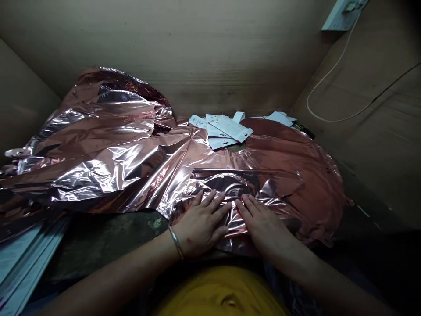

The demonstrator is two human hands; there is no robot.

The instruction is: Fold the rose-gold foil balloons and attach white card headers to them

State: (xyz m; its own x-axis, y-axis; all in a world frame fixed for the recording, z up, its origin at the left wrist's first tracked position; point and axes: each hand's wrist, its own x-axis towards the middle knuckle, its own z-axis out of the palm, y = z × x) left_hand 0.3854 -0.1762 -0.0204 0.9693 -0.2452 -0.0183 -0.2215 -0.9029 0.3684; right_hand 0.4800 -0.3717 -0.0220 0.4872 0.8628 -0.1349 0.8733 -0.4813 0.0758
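The person's left hand and right hand lie palm down on shiny pink foil, both open with the fingers extended and the fingertips pointing inward toward each other, close but apart; neither grips anything. The foil spreads across the dark surface, creased and raised in a heap at the left, flatter and rounded at the right, with a folded, glossy part beneath the fingers; whether it is one piece or several cannot be told. A bracelet circles the left wrist. Beyond the hands, white printed cards lie overlapping at the foil's far edge, near the back wall. A stack of papers sits at the near left. A pale cable hangs in a loop from a white socket box at the upper right. Yellow clothing shows between the forearms.
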